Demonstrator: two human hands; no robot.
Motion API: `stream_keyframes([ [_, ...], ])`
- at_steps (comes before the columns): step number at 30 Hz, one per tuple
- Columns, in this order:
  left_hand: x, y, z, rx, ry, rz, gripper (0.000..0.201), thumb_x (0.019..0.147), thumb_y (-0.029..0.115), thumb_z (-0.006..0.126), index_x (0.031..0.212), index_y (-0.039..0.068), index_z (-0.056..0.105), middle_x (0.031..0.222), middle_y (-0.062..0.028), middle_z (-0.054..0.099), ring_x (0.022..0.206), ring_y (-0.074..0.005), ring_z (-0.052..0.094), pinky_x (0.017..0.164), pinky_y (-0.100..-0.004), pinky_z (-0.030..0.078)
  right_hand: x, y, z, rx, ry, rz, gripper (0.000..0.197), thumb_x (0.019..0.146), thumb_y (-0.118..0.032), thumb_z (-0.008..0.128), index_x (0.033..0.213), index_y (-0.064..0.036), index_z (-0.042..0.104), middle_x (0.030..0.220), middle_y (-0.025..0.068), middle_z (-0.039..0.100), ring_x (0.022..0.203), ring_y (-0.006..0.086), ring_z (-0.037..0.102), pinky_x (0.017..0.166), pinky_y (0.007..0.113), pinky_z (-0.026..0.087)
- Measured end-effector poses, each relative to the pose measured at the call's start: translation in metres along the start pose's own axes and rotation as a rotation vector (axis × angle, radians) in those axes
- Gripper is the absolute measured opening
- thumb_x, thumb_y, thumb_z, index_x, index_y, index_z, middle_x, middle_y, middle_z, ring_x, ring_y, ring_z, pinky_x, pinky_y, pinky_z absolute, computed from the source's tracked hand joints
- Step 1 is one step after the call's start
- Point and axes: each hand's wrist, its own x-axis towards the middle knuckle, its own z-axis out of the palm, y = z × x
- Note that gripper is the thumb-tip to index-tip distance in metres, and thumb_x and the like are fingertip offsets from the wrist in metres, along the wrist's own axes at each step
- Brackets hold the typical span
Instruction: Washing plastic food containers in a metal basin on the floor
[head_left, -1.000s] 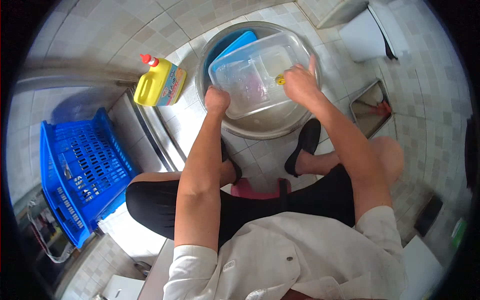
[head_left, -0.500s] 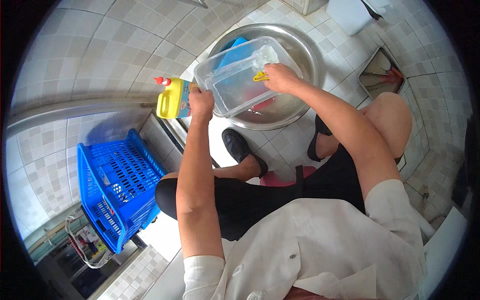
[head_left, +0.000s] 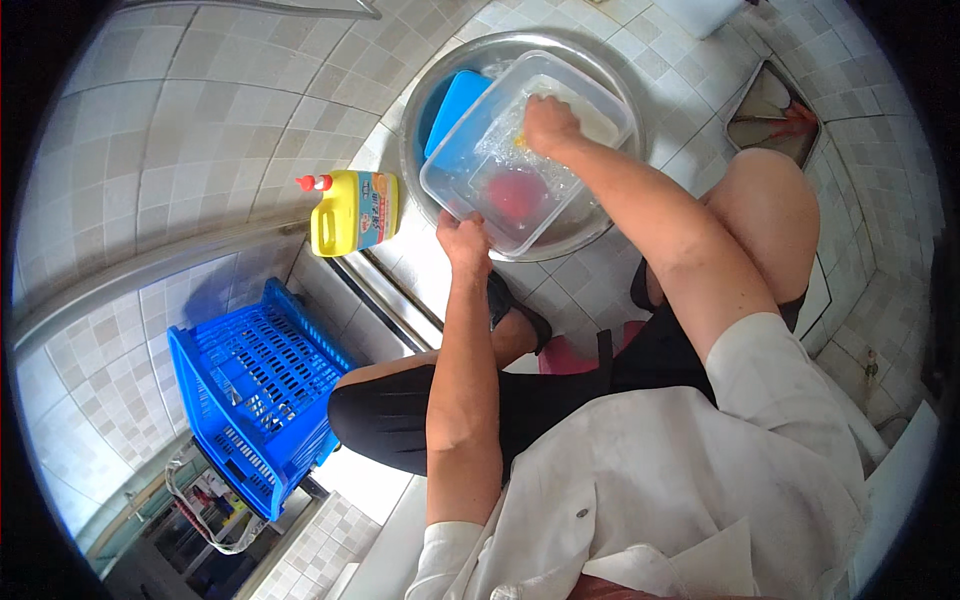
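Observation:
A clear rectangular plastic container (head_left: 455, 185) is tilted over a round metal basin (head_left: 622, 90). My left hand (head_left: 464, 240) grips the container's near left corner, fingers closed on the rim. Inside the container, my right hand (head_left: 552, 125) is closed on a small yellow thing (head_left: 521, 140), mostly hidden by the fingers. Wet, foamy streaks spread across the container's bottom around that hand. A pink-red thing (head_left: 516, 194) shows blurred through the plastic. Beside the container, a blue plastic piece (head_left: 456, 108) leans in the basin.
A yellow bottle with a red cap (head_left: 345, 212) stands left of the basin, by the tiled wall. Nearer on the left is a blue slatted crate (head_left: 262, 380). A square floor recess (head_left: 775, 120) lies to the right. My knees and shoes flank the near side.
My left hand has left the bottle's side and moved right with the container's corner. The container has shifted right over the basin. My right hand has moved slightly up, further into it.

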Motion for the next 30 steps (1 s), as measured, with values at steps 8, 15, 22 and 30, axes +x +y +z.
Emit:
stream_keyframes([
  [8,0.014,-0.023,0.004,-0.092,-0.062,0.091,0.043,0.074,-0.008,0.05,0.116,-0.005,0.055,0.094,-0.01,0.063,0.075,-0.0182,0.061,0.065,-0.0301,0.05,-0.029,-0.048,0.053,-0.068,-0.334,-0.572,0.024,0.083,-0.013,0.058,0.104,-0.0045,0.067,0.105,0.0195,0.067,0.097,0.0352,0.065,0.081,0.045,0.054],
  [15,0.01,-0.021,0.001,-0.071,-0.08,0.031,0.044,0.075,-0.007,0.049,0.119,-0.005,0.054,0.097,-0.0101,0.063,0.079,-0.0173,0.06,0.065,-0.0287,0.049,0.028,-0.005,0.023,0.016,0.238,0.15,0.025,0.087,-0.019,0.055,0.106,-0.0049,0.062,0.11,0.0186,0.062,0.102,0.0342,0.062,0.083,0.045,0.052],
  [22,0.007,-0.026,0.001,-0.13,-0.162,0.037,0.049,0.076,-0.005,0.051,0.126,-0.002,0.05,0.101,-0.0097,0.063,0.082,-0.0182,0.061,0.069,-0.0291,0.05,-0.048,-0.066,0.062,0.297,-0.191,-0.081,0.033,0.087,-0.015,0.052,0.116,0.0023,0.05,0.114,0.0251,0.058,0.104,0.0405,0.059,0.088,0.048,0.049],
  [30,0.007,-0.027,-0.003,-0.08,-0.208,-0.007,0.044,0.077,-0.004,0.051,0.121,-0.003,0.052,0.104,-0.0101,0.063,0.09,-0.0198,0.061,0.077,-0.031,0.05,-0.044,-0.085,0.034,1.017,-0.534,0.087,0.022,0.075,-0.012,0.066,0.089,0.0044,0.062,0.089,0.0211,0.065,0.08,0.0325,0.066,0.07,0.04,0.053],
])
